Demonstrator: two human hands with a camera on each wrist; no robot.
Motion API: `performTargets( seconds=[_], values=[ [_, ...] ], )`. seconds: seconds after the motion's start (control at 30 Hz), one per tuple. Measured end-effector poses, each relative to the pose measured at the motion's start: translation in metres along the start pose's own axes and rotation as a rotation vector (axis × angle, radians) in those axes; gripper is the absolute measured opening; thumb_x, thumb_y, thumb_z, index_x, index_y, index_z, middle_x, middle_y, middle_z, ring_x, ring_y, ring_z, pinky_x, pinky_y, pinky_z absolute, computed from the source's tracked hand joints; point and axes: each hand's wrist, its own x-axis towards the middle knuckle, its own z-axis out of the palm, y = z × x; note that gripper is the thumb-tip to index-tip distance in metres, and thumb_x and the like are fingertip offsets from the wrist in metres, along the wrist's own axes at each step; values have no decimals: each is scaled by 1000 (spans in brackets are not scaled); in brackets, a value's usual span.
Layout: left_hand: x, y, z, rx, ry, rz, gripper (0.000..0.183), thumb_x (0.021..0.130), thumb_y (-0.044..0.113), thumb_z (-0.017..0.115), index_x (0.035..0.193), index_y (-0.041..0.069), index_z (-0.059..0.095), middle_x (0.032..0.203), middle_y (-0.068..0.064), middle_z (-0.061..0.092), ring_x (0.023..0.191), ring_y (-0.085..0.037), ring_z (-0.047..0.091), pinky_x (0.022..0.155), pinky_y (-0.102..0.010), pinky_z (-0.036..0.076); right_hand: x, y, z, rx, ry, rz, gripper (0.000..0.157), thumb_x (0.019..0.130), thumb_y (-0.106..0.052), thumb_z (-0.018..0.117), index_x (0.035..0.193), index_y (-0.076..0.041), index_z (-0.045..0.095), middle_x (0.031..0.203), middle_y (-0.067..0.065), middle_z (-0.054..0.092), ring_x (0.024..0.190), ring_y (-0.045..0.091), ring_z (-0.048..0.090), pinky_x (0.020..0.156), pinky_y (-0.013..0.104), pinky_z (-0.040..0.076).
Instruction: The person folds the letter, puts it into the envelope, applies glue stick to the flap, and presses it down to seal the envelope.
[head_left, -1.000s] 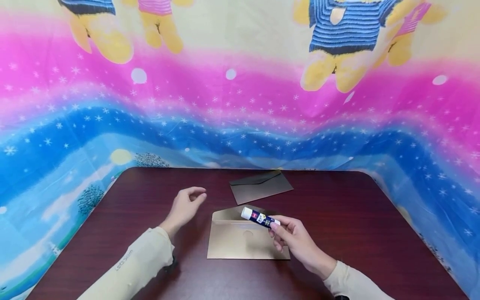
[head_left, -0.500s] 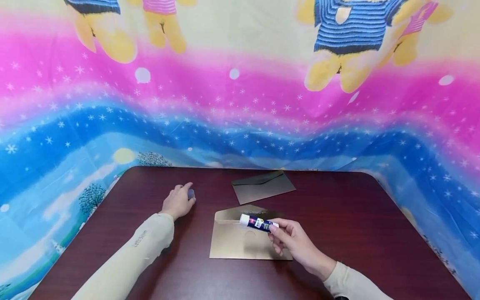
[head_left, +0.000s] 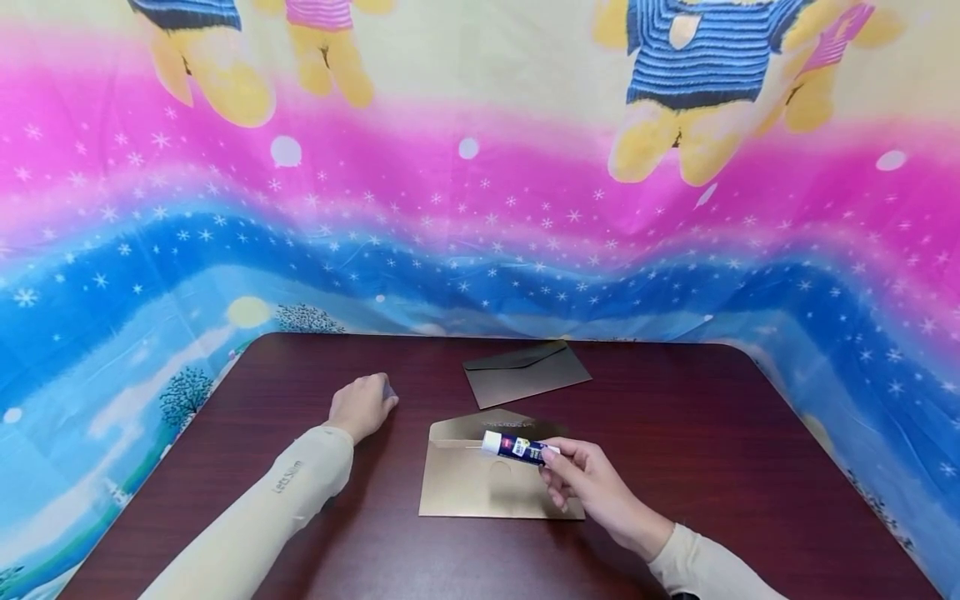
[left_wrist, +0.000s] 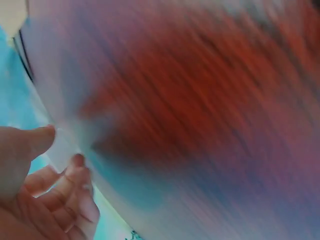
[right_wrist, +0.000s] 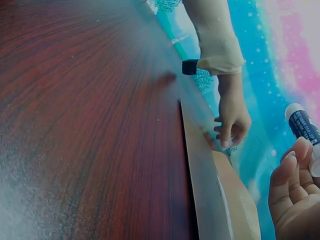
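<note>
A gold envelope (head_left: pixel 457 492) lies on the table with its flap unfolded away from me, and whitish smears (head_left: pixel 508 424) show on the flap. Above it my right hand (head_left: pixel 596 487) holds a dark blue glue stick (head_left: pixel 521 449) between thumb and fingers, its white end toward the left. The same glue stick (right_wrist: pixel 304 125) appears at the right edge of the right wrist view. Left of the envelope, my left hand (head_left: pixel 362 408) curls its fingers around a small translucent cap (head_left: pixel 387 389), mostly hidden by the hand. The left wrist view of that hand (left_wrist: pixel 55 185) is blurred.
Behind the gold envelope lies a darker grey-brown envelope (head_left: pixel 525 379) with its flap folded down. Both rest on a dark red wooden table (head_left: pixel 675 417) with rounded far corners. A printed colourful cloth (head_left: pixel 480 217) hangs around the table's far side and flanks.
My left hand has moved left, away from the envelope, and its fingers have closed around the translucent cap. The right hand keeps the glue stick above the envelope, tilted slightly flatter.
</note>
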Motion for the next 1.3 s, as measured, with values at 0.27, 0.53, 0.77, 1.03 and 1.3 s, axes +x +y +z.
performTargets(
  seconds=[0.27,0.53,0.77,1.03,1.3],
  values=[
    [-18,23,-7,-335,34,-1,25,101,31,61,119,14,63,106,-8,72,94,-24,67,80,-45,52,-2,-2,-3,0,4,32,37,109,-26,45,119,7,58,79,-7,60,58,3,55,55,19,48],
    [-52,59,-12,-668,-25,144,20,99,14,64,117,16,57,98,-6,68,70,-14,58,64,-28,48,-4,-9,-6,14,14,49,44,108,-26,47,133,9,52,81,-6,61,60,3,55,58,20,49],
    [-76,86,-21,-772,-97,284,24,97,10,66,116,16,53,101,-9,69,64,-10,55,58,-23,46,-6,-17,-3,43,25,3,37,108,-24,47,133,2,55,82,-6,60,59,3,55,58,20,49],
    [-93,101,-28,-816,-135,336,26,97,11,67,118,18,52,110,-5,67,60,-7,55,58,-24,49,-6,-20,4,91,34,1,31,108,-24,47,131,-6,57,83,-7,60,59,3,55,59,20,48],
    [-106,109,-32,-847,-127,350,23,98,13,65,116,16,50,115,-8,70,62,-9,59,57,-25,51,-7,-20,8,100,47,-41,30,109,-23,46,130,-5,58,84,-7,61,59,3,55,57,20,48]
  ],
)
